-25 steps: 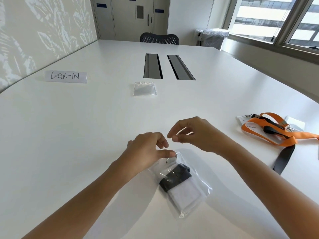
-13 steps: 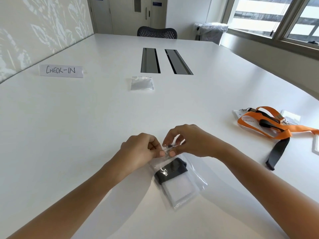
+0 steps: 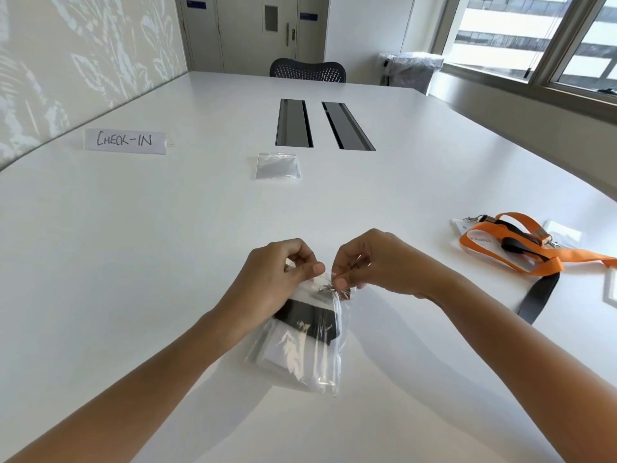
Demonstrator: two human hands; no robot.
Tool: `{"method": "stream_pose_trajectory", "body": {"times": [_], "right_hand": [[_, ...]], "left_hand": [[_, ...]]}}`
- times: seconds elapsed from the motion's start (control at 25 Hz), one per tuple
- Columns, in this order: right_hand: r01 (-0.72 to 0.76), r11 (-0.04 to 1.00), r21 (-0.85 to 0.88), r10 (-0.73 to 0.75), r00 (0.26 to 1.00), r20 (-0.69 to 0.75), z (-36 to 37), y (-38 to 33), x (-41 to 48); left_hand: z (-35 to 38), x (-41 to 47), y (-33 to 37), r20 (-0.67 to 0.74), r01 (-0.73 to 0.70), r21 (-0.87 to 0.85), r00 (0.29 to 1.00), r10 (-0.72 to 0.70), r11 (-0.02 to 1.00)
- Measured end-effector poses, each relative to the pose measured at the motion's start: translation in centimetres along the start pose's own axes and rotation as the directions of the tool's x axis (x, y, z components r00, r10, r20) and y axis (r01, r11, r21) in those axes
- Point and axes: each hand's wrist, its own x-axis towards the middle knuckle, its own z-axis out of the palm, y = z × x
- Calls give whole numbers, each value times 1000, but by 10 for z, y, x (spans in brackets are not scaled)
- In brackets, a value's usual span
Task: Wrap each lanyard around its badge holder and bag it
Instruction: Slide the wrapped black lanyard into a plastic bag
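- White meeting table (image 3: 133,262) carries everything; an orange lanyard (image 3: 521,259) waits at right.
- Clear bag (image 3: 300,359), near centre, already contains the black-wrapped badge holder (image 3: 310,324).
- Left hand (image 3: 277,279) and right hand (image 3: 377,262) pinch its mouth; sealing likely comes next, pressing along the strip.

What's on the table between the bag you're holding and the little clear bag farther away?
Only bare table separates the held bag from the far bag, as the head view shows.
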Motion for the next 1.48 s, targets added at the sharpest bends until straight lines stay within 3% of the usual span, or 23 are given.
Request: {"method": "stream_pose_trajectory", "body": {"times": [0.2,0.32,0.64,0.8,1.04,1.24,1.36,1.48], "right_hand": [[-142,918,370,106,988,116,5,2,0],[-111,888,446,103,994,42,6,1,1],[68,952,300,6,971,-239,8,-2,3],[93,974,205,-37,964,-262,4,-5,3],[177,984,25,-161,940,-300,1,-10,5],[7,957,291,1,1000,-28,4,-3,13],[66,881,468,-3,991,-133,8,-1,15],[112,877,467,-9,976,-217,6,1,16]], "left_hand": [[4,0,-3,-159,-79,15,984,80,997],[4,1,-8,-216,-87,-13,973,82,996],[-3,7,-10,-269,-45,-50,963,30,998],[-9,9,-9,-234,-4,-142,972,-30,990],[-1,9,-7,-285,-57,-259,958,-20,964],[8,8,-4,-387,-132,-280,922,14,951],[8,9,-5,-444,-125,-266,896,-7,956],[2,11,-11,-409,-68,-267,911,-50,961]]}}
